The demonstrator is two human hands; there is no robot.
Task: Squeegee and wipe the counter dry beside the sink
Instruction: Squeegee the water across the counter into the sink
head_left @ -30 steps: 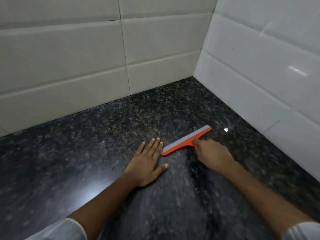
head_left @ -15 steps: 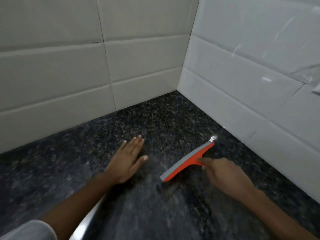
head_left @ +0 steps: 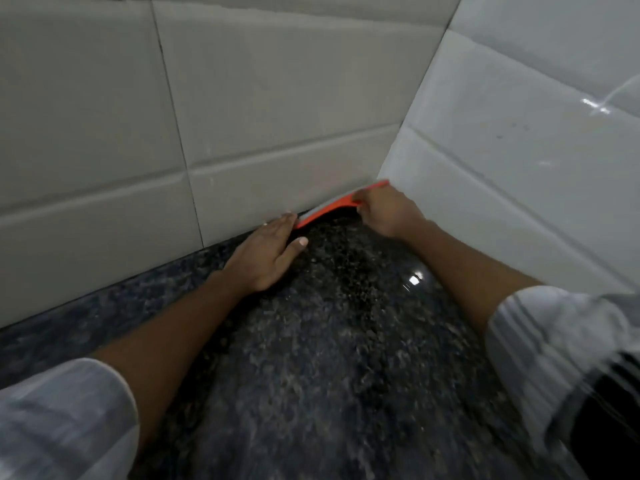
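Note:
An orange squeegee (head_left: 332,206) with a grey blade lies along the foot of the back tiled wall, its far end in the corner. My right hand (head_left: 386,211) is shut on its handle. Flat on the dark speckled granite counter (head_left: 329,341) rests my left hand (head_left: 268,252), fingers together, its fingertips touching the squeegee's left end. A wet sheen shows on the counter near my right forearm.
The back tiled wall (head_left: 242,116) and the right tiled wall (head_left: 519,150) meet in a corner right behind the squeegee. No sink is in view. White sleeves (head_left: 554,348) cover both upper arms.
My right hand has pushed the squeegee away from me, from mid-counter to the back wall and corner. My left hand has slid forward alongside it, flat on the counter.

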